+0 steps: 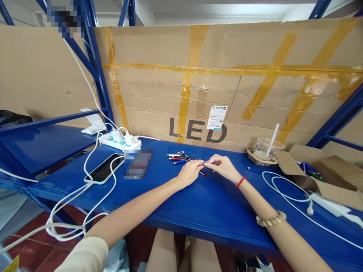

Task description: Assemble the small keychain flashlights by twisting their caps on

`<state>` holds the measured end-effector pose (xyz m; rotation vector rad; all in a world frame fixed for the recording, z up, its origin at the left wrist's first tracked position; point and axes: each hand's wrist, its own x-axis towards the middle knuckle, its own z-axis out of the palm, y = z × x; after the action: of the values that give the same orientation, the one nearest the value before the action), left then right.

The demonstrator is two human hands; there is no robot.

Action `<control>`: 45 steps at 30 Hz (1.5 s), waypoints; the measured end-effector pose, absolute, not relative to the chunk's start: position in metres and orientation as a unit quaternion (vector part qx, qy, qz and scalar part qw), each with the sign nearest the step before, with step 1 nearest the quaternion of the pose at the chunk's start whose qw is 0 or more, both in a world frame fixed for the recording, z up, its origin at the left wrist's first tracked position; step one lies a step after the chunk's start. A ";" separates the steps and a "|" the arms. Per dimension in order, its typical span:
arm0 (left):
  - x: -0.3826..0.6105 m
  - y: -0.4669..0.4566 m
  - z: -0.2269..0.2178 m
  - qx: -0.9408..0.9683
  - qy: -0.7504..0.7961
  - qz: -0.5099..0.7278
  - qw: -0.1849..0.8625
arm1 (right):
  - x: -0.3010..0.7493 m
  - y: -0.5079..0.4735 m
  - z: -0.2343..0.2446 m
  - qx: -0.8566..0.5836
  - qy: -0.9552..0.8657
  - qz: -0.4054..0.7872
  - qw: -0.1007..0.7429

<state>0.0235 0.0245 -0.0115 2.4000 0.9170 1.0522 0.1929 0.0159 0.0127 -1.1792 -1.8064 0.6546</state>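
Note:
Over the middle of the blue table (181, 206), my left hand (189, 173) and my right hand (222, 166) meet at the fingertips. Both are closed on a slim red pen (202, 164), mostly hidden by the fingers. Just behind my left hand lie several pens, among them a blue pen (179, 162), a red pen (174, 158) and a silver one (173, 155). Another red pen (203, 173) rests on the tabletop below my fingertips, partly covered by my left hand.
At left are a phone (103, 170), a white power strip (120, 142) and looping white cables. A plastic cup with a straw (268, 145) stands at back right, beside an open cardboard box (334, 170) with pens inside. A white cable (286, 196) curls at right. Cardboard (147, 98) walls the back.

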 end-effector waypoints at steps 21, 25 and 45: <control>0.023 0.022 -0.010 0.861 0.309 0.380 0.136 | 0.191 0.013 0.017 -0.526 -0.663 0.347 0.404; 0.025 0.023 -0.011 0.854 0.332 0.376 0.140 | 0.190 0.013 0.015 -0.539 -0.694 0.242 0.411; 0.020 0.023 -0.012 0.858 0.322 0.332 0.224 | 0.191 0.009 0.019 -0.401 -0.735 0.295 0.460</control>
<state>0.0203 0.0230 -0.0122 2.3667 0.8884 0.9175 0.1906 0.0087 0.0187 -0.9876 -1.8095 0.7253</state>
